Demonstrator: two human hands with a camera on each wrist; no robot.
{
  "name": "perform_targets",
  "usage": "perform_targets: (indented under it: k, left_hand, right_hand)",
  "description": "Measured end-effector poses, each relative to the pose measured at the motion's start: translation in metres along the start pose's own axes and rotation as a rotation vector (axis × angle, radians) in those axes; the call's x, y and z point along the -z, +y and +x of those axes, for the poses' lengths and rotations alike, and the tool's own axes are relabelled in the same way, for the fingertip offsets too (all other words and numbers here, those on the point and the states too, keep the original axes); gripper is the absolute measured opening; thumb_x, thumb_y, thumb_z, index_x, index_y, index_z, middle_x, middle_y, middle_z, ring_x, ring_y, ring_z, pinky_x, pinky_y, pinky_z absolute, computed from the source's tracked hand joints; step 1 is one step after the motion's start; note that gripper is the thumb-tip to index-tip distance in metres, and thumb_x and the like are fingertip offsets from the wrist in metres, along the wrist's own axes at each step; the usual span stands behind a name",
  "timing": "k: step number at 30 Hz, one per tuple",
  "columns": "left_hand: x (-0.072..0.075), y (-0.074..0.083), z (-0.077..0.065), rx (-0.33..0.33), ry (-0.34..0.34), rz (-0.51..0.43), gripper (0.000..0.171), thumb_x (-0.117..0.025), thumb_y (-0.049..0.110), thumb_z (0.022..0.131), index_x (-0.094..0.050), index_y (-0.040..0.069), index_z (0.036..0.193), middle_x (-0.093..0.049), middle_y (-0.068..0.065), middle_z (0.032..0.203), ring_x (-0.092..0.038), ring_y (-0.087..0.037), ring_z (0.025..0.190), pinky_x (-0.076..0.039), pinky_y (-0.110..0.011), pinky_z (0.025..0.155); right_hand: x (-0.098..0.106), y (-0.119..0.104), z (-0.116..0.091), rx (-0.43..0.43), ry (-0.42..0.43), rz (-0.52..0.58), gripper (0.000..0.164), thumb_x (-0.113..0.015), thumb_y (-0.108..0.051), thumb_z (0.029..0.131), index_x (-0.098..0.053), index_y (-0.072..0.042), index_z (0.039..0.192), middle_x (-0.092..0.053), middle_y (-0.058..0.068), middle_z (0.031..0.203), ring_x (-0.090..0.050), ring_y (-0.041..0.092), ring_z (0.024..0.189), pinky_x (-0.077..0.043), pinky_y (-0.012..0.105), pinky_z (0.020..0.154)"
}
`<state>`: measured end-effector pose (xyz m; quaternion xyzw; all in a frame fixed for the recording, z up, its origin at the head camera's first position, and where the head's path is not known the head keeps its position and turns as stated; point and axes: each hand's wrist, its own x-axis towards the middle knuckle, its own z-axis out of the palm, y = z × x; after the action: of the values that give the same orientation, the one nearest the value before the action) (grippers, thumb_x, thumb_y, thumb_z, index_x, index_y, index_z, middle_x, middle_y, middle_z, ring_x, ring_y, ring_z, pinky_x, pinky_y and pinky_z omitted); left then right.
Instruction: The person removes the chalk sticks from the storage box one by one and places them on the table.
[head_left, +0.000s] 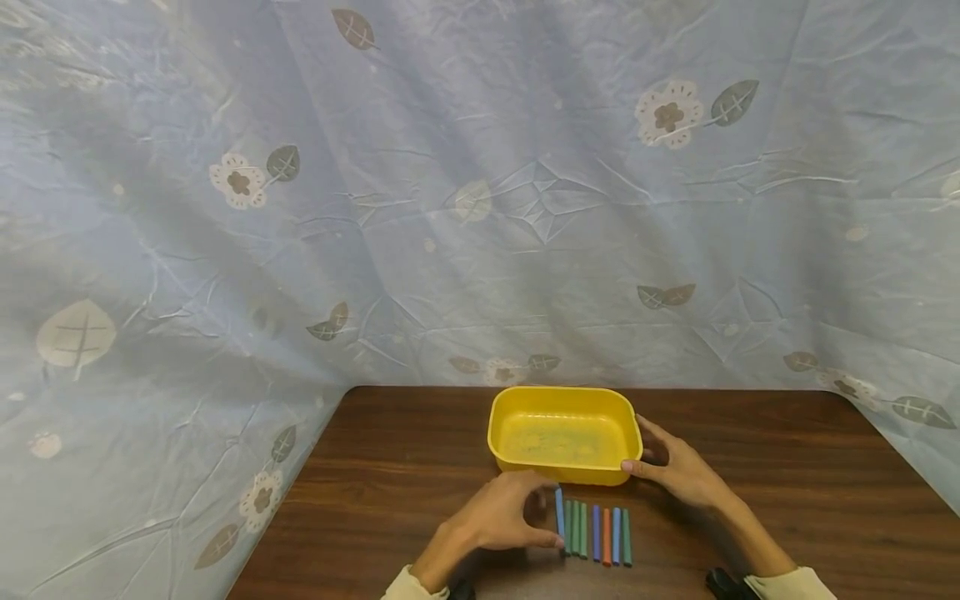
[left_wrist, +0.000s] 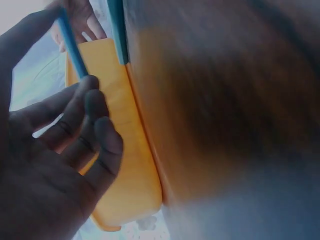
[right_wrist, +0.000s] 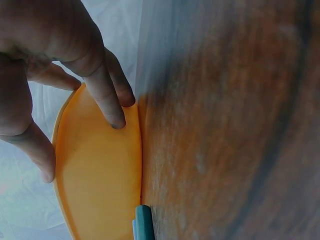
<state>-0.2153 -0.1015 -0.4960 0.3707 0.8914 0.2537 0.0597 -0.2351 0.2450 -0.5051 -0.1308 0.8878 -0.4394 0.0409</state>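
My left hand [head_left: 498, 512] pinches a blue chalk stick [head_left: 559, 510] by its two ends, between thumb and fingertips. In the left wrist view the same blue stick [left_wrist: 73, 46] spans the gap from thumb to finger. Just right of it lies a row of chalk sticks: green ones [head_left: 575, 529], a purple [head_left: 596, 533], an orange [head_left: 607, 537], a blue [head_left: 616, 536] and a green one [head_left: 627, 537]. Behind them stands a yellow plastic tub [head_left: 498, 462], its floor smudged with colour. My right hand [head_left: 686, 473] holds the tub's right end, thumb at the near corner rim, fingers against the outer wall.
The brown wooden table [head_left: 405, 467] carries everything. A pale patterned cloth [head_left: 480, 250] hangs behind the table's far edge and along its left side. The tub stands close to that far edge.
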Motion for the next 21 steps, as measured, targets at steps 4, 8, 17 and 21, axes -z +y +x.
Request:
perform_targets:
  k: [4,8,17,21]
  left_hand:
    - [-0.0031,-0.0001,0.0010,0.024,-0.018,0.028,0.073,-0.089,0.060,0.082,-0.068,0.020,0.140,-0.069,0.015,0.108,-0.059,0.006,0.096,-0.054,-0.020,0.085]
    - [-0.0039,-0.0004,0.0017,0.038,-0.035,0.035,0.072,-0.090,0.059,0.082,-0.069,0.019,0.139,-0.068,0.016,0.104,-0.058,0.006,0.092,-0.054,-0.019,0.083]
    - [-0.0034,-0.0005,0.0019,0.069,-0.109,0.004,0.072,-0.091,0.053,0.083,-0.069,0.017,0.141,-0.070,0.013,0.105,-0.059,0.005,0.091,-0.055,-0.019,0.080]
    - [-0.0041,0.0001,0.0025,0.076,-0.127,0.018,0.072,-0.090,0.054,0.084,-0.067,0.019,0.142,-0.070,0.014,0.109,-0.060,0.005,0.093,-0.055,-0.020,0.081]
  right_hand:
    - [0.0001,0.0000,-0.0002,0.004,-0.001,0.004,0.097,-0.076,-0.041,0.101,-0.021,-0.002,0.170,-0.041,0.038,0.163,-0.058,0.056,0.136,-0.047,0.075,0.107]
    - [-0.0001,0.0005,-0.0004,0.001,-0.001,-0.002,0.098,-0.076,-0.041,0.100,-0.021,-0.002,0.171,-0.038,0.038,0.164,-0.058,0.056,0.136,-0.047,0.075,0.107]
    - [-0.0006,-0.0007,-0.0008,0.000,-0.005,0.001,0.097,-0.076,-0.041,0.101,-0.020,-0.002,0.171,-0.039,0.038,0.163,-0.057,0.057,0.137,-0.048,0.073,0.107]
    - [-0.0007,-0.0016,-0.0012,-0.018,-0.009,-0.008,0.098,-0.076,-0.042,0.101,-0.020,-0.003,0.171,-0.037,0.038,0.165,-0.057,0.057,0.138,-0.047,0.075,0.107]
